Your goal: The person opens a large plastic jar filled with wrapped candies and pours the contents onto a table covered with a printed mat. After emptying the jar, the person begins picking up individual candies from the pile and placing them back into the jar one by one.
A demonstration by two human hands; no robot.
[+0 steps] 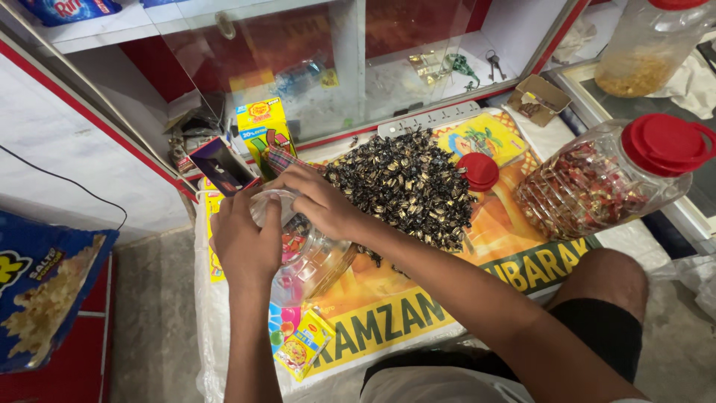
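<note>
A clear plastic jar (313,257) lies on its side on a yellow printed mat (388,306), its mouth turned toward me. My left hand (246,242) grips the jar's neck and rim. My right hand (321,200) reaches over the mouth with its fingers curled at the opening; I cannot tell whether it holds any candy. Just beyond lies a big heap of black-wrapped candies (406,186). A red lid (478,171) rests beside the heap.
A second clear jar with a red lid (608,183), full of red-wrapped sweets, lies at the right. A yellow candy box (262,128) stands behind my hands, a small yellow packet (302,349) lies near me. A glass display case (335,67) stands behind.
</note>
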